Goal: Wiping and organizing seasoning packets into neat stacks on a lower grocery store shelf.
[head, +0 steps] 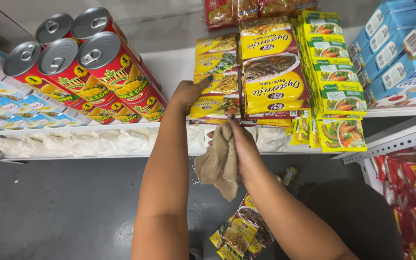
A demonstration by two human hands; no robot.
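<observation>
Both forearms are bare and sleeveless, dark polish on the left hand (187, 91) thumbnail, dark clothing below.

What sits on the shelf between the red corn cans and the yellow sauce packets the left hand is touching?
In the head view, nothing: bare white shelf separates the red corn cans from the yellow sauce packets. Only the left hand reaches across near its front edge.

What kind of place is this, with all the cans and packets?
Most likely a grocery shop. White shelves hold rows of red corn cans, yellow sauce packets and blue cartons. The left hand touches a packet while the right hand holds a brown cloth.
</observation>
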